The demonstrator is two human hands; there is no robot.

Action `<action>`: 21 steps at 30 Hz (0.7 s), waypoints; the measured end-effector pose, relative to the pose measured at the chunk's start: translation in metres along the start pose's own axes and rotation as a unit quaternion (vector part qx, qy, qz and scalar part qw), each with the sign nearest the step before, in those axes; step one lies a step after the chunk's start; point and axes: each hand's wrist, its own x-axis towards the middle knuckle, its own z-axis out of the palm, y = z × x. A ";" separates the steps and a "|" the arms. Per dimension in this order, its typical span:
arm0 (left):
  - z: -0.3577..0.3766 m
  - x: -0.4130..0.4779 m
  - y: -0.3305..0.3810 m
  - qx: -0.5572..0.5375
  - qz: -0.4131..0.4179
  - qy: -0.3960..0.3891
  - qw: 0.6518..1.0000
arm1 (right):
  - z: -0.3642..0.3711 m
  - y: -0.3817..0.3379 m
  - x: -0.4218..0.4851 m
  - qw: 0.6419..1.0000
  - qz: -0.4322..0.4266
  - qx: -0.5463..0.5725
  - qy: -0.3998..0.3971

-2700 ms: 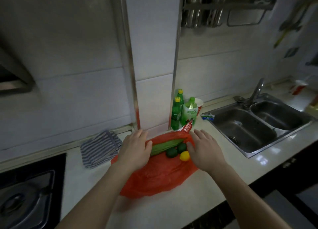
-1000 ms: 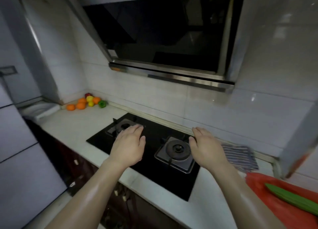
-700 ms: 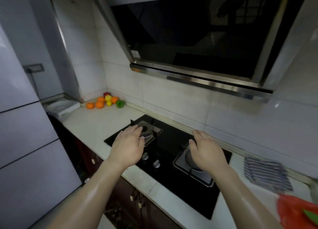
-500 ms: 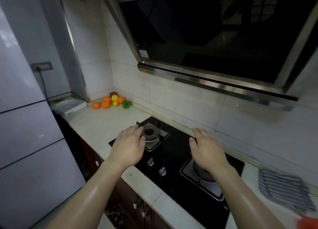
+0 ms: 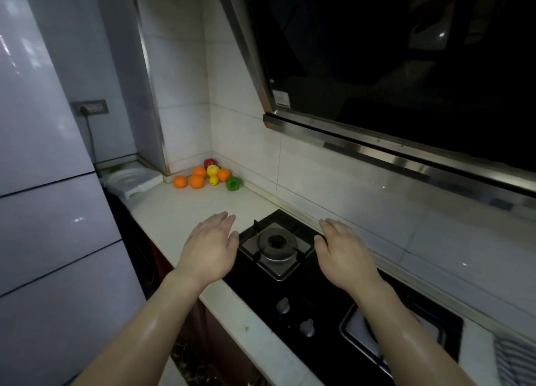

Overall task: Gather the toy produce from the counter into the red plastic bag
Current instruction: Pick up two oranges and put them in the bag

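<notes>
1. Head view: the left hand (image 5: 210, 249) hovers palm down where the white counter (image 5: 174, 214) meets the black hob (image 5: 304, 293). Its fingers are straight and close together, holding nothing.
2. The right hand (image 5: 343, 255) hovers palm down over the hob, just right of the burner (image 5: 277, 243). Its fingers are relaxed and together, holding nothing.
3. The toy produce (image 5: 197, 180) is clustered in the counter's far corner against the tiled wall, well apart from both hands. It includes 4 oranges, yellow fruit, a red piece behind and a green pepper (image 5: 232, 183) on the right.
4. A white tray (image 5: 133, 178) lies just left of the cluster, beside the fridge (image 5: 43, 182). The range hood (image 5: 406, 66) hangs above the hob, and a striped cloth (image 5: 516, 359) shows at bottom right.
</notes>
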 end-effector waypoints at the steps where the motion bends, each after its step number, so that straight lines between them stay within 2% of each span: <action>1: -0.003 0.006 -0.014 0.001 0.001 -0.001 1.000 | 0.006 -0.012 0.008 1.000 0.000 -0.001 -0.001; 12: -0.048 0.058 -0.169 0.026 0.020 -0.011 0.999 | 0.067 -0.142 0.081 0.999 0.025 0.025 0.013; 21: -0.053 0.118 -0.232 0.024 0.020 -0.022 0.999 | 0.104 -0.180 0.152 0.998 0.034 0.031 0.036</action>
